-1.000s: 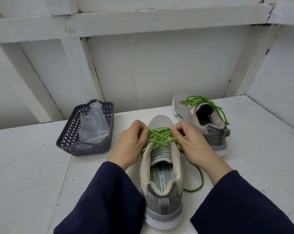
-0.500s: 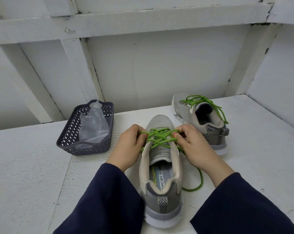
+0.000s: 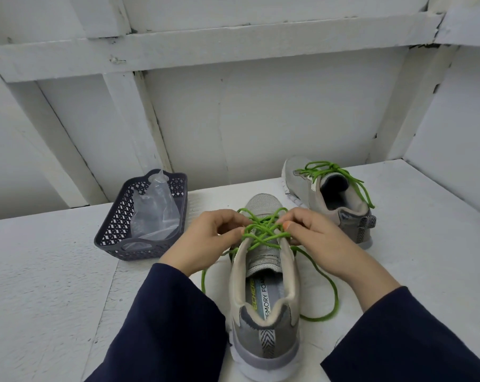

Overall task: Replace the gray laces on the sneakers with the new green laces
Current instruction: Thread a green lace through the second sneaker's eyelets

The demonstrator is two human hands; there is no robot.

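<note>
- Green lace (image 3: pixel 264 235) criss-crosses the near sneaker (image 3: pixel 265 321) on the table (image 3: pixel 54 271); limp, light, probably slippery cord, best pinched close to the eyelets.
- Left hand (image 3: pixel 205 241) and right hand (image 3: pixel 318 238) each pinch a strand.
- Far sneaker (image 3: pixel 305 186) already laced; basket (image 3: pixel 115 235) left.

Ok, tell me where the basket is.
Head view: the dark basket stands on the table, left of the near sneaker and the left hand, apart from both.

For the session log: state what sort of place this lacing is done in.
Likely a makeshift workbench in a shed or storeroom: a rough white-painted tabletop, a white board wall with timber braces, and a plastic basket holding a clear bag.
</note>
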